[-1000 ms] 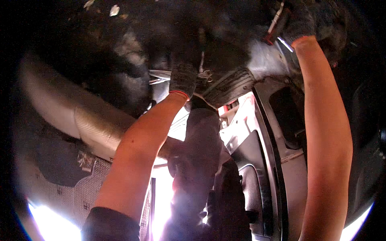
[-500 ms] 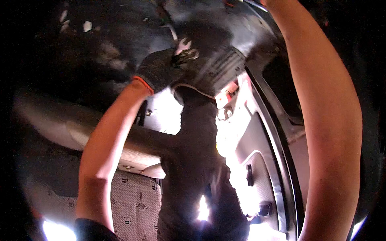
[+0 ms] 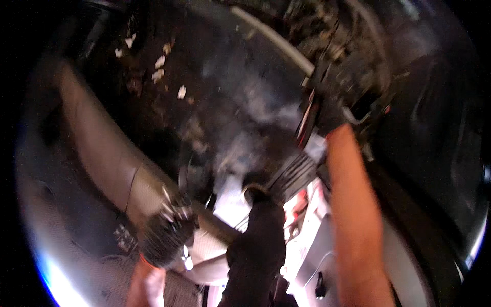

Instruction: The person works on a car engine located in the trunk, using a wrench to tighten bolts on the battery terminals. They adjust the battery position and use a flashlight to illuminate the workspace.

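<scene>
My left hand (image 3: 166,238), in a dark glove with an orange cuff, is closed around several metal wrenches (image 3: 175,209) whose ends stick out beyond the fingers. It is held over the edge of a beige seat, and motion blurs it. My right arm reaches up and forward to the dark, cluttered area at the upper right. There my right hand (image 3: 330,110), apparently gloved too, blends into the shadow, so its fingers cannot be made out. Beside it runs a thin red-and-dark strip (image 3: 306,120), too blurred to name.
I am in a vehicle's front footwell. Exposed wiring and parts (image 3: 337,51) fill the upper right. Pale scraps (image 3: 159,62) lie on the dark floor covering. A patterned seat (image 3: 115,153) stands at left, a grey door panel (image 3: 319,261) at lower right. My dark-trousered leg (image 3: 261,235) extends between.
My left hand has moved down and left toward the seat with the wrenches. The view has shifted, bringing my right hand and the exposed wiring into the picture.
</scene>
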`<state>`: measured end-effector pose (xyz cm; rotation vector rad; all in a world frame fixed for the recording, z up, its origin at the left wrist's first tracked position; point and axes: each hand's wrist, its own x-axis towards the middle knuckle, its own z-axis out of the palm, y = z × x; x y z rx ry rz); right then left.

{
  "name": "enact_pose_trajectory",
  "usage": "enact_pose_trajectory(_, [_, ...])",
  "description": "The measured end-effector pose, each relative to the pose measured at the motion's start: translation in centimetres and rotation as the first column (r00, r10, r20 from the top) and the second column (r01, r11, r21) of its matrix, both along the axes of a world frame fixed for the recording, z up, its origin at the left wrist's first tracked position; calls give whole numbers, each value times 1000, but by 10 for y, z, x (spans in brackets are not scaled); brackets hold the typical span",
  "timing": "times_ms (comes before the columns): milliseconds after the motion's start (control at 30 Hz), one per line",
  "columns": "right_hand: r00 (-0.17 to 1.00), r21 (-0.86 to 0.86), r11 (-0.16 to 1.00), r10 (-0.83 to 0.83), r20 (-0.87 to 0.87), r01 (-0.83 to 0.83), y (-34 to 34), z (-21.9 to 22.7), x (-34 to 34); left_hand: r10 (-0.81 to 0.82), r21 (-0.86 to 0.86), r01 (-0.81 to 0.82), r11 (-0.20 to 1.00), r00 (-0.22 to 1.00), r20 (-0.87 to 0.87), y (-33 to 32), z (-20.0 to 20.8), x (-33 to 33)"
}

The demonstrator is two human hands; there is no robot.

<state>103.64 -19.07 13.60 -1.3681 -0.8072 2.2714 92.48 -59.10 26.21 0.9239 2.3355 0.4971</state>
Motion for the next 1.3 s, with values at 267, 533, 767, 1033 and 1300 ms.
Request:
enact_pose_trajectory(267, [1000,3,1000,6,20,-6,-153,31,89,-150,-134,101,986,892,-426,-59,-67,83])
enact_pose_trajectory(533, [987,66,997,-26,-155,37,-231,155,152,32,-320,-112,941,969,-244,-49,-52,95])
enact_pose_trajectory(767, [999,38,999,-1,-46,3,-299,162,216,-47,-220,-41,975,924,-379,-50,-53,98])
enact_pose_trajectory(1033, [989,21,989,-145,-22,146,-392,154,277,4,-226,-93,970,931,-365,-54,-80,82])
enact_pose_trajectory(1300, [923,-126,983,-79,376,135,-468,150,366,23,-208,-82,975,963,-270,-27,-82,101])
